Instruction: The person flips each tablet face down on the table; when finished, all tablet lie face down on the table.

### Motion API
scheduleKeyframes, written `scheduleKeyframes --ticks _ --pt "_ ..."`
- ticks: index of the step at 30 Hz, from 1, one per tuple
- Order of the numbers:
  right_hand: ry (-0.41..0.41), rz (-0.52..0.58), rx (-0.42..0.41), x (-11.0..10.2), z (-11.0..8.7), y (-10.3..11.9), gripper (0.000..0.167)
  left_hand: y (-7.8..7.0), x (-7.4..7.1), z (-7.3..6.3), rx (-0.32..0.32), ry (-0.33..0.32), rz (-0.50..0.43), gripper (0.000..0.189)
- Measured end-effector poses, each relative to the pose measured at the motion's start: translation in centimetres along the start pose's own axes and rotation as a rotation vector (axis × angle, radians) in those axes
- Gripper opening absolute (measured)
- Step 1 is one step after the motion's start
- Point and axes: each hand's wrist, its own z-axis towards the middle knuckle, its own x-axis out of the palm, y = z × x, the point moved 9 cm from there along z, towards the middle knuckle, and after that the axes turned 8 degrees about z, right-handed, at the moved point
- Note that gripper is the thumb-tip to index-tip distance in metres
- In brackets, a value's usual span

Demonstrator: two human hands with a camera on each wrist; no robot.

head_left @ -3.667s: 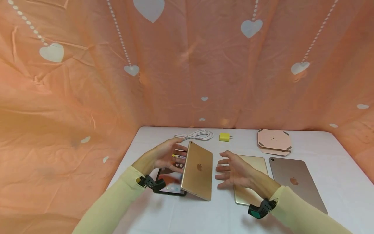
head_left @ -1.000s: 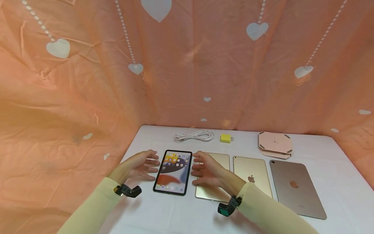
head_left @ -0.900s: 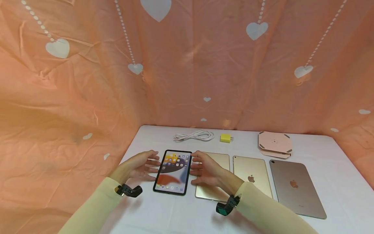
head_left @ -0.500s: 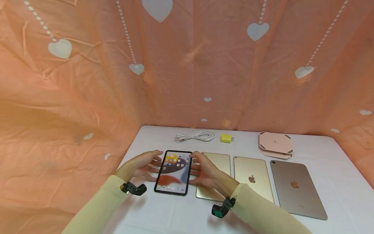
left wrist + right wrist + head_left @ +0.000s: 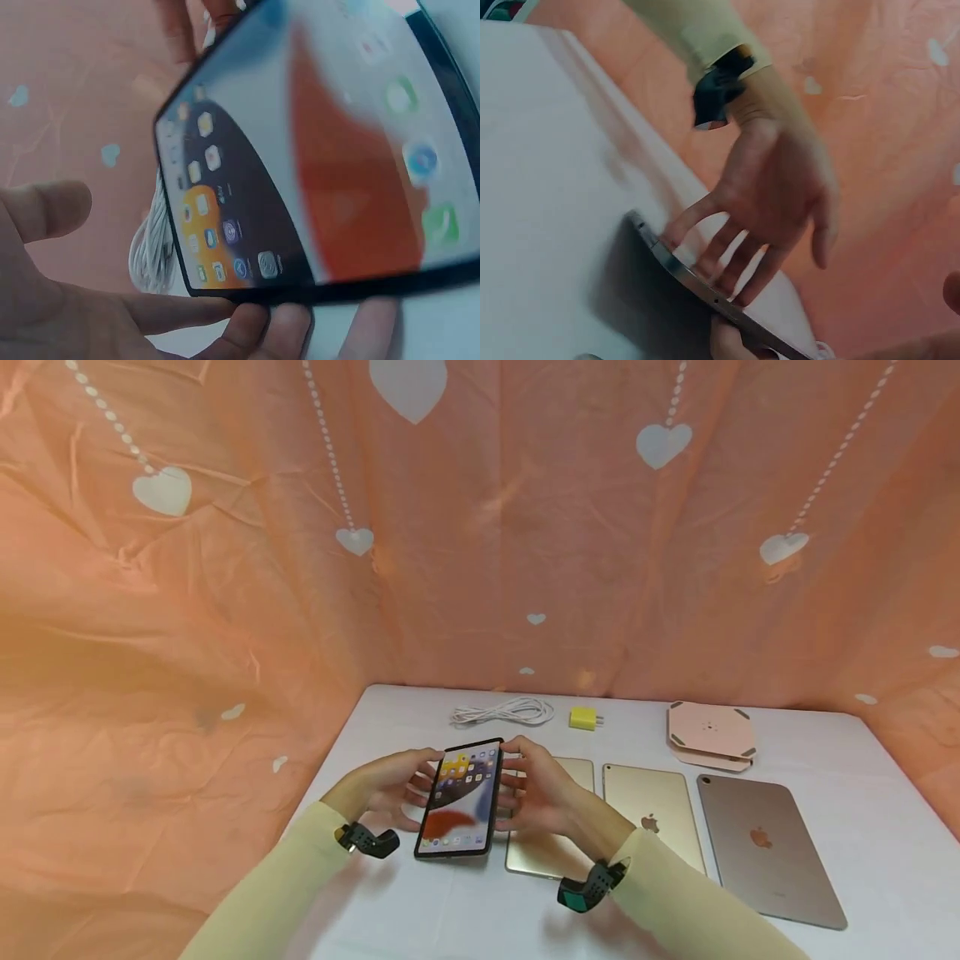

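A black-rimmed tablet [image 5: 461, 797] is tilted up between my two hands, its lit home screen facing me and its right edge raised. My left hand [image 5: 390, 789] touches its left edge with extended fingers [image 5: 176, 311]. The left thumb stands apart from it in the left wrist view. At the raised right edge, my right hand [image 5: 540, 789] supports the tablet; in the right wrist view one fingertip [image 5: 729, 339] lies against its underside. A gold tablet [image 5: 577, 772] lies partly hidden under my right hand. The rest of the right fingers are mostly hidden in the right wrist view.
Right of the hands lie another gold tablet [image 5: 652, 793] and a grey tablet [image 5: 765, 852], backs up. Along the back of the white table [image 5: 420, 918] are a coiled white cable [image 5: 506, 712], a yellow charger plug [image 5: 582, 718] and a pink folded stand [image 5: 708, 731].
The gold tablet held upright earlier now lies flat. Both hands have closed in on the black-rimmed tablet, which was flat half a second ago and is now tilted up on its right side.
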Motion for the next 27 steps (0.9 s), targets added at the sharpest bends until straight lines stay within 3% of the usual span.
scheduleKeyframes --ticks 7,14,17,21,27 --pt "0.065 -0.040 -0.023 0.8 -2.3 1.6 0.080 -1.2 2.0 -0.3 0.045 0.088 -0.024 0.074" --pt "0.106 -0.028 -0.057 3.3 -3.4 2.0 0.080 -7.1 3.1 -4.4 0.248 0.152 -0.004 0.070" --pt "0.129 -0.022 -0.071 4.5 -3.2 1.8 0.080 -9.2 3.6 -6.2 0.296 0.194 0.002 0.067" --pt "0.154 -0.016 -0.087 5.7 -2.7 1.6 0.080 -10.3 3.4 -7.1 0.292 0.188 0.016 0.064" --pt "0.185 -0.010 -0.093 6.9 -1.9 1.1 0.080 -9.8 2.0 -7.4 0.248 0.136 0.032 0.068"
